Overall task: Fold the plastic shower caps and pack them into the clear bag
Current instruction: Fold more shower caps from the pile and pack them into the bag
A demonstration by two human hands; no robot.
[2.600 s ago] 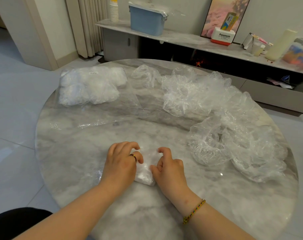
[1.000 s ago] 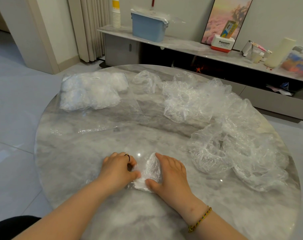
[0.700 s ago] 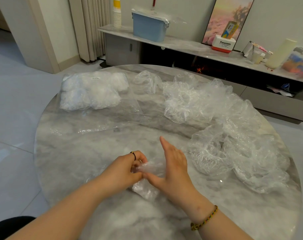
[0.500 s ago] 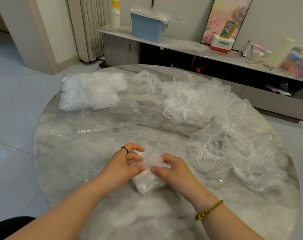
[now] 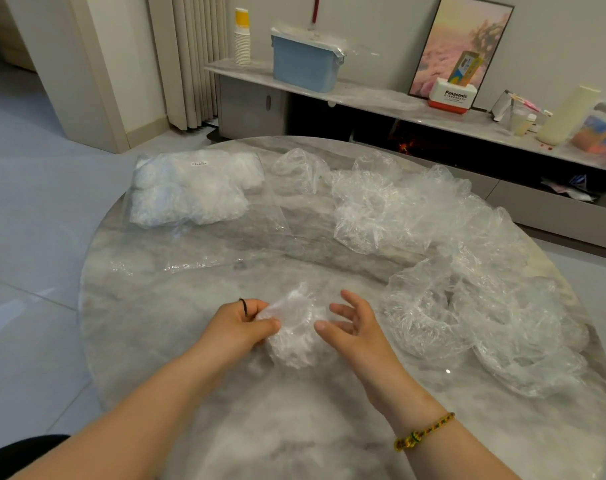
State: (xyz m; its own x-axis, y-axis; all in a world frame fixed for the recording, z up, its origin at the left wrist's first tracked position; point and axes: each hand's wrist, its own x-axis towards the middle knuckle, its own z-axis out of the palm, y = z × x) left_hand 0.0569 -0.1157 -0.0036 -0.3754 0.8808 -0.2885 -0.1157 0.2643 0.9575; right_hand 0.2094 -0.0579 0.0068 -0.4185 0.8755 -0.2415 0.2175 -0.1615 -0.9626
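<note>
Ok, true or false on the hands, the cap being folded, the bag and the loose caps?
1. The left hand pinches the crumpled clear plastic shower cap. True.
2. The right hand grips that cap too. False: its fingers are spread open beside it.
3. The clear plastic bag of white folded caps lies far left on the round grey marble table. True.
4. The loose pile of unfolded clear caps lies left of the hands. False: it lies to their right.

Table [image 5: 149,341], viewed from 6 o'clock: clear bag [image 5: 272,226] holding packed caps [image 5: 180,199] at 11 o'clock; loose shower caps [image 5: 433,237] heaped along the edge from 12 through 4 o'clock; folded cap [image 5: 294,337] toward 6 o'clock, left hand [image 5: 235,327] at its 9, right hand [image 5: 355,329] at its 3
</note>
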